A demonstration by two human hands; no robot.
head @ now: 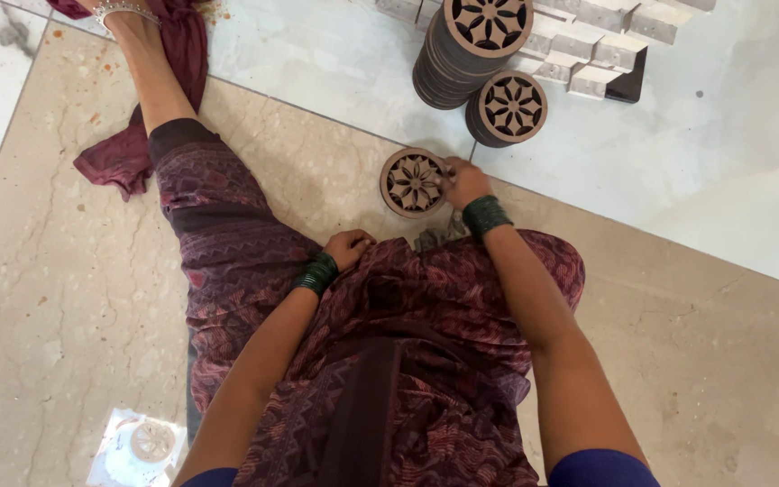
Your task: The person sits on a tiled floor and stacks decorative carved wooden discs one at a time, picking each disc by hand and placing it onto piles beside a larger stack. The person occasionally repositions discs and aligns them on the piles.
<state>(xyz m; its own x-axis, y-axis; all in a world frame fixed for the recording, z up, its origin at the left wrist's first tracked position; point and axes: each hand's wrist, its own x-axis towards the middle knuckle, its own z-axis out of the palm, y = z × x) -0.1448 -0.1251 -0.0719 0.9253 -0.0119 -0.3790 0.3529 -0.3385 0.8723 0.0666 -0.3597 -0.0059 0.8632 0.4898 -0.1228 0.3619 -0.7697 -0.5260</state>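
Marble floor [65, 298]: right hand [463, 183] fingers pinch a carved wooden disc's [412, 183] right edge, disc lying flat just left; left hand [347, 248] curled on lap, farther back, empty.

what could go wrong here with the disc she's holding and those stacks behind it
The right hand grips only the edge of the carved wooden disc, so its thin cut-out petals might snap if it is pressed or twisted. The tall stack of discs leans slightly and could topple if bumped. The left hand rests on the lap, so nothing steadies the disc from the other side.
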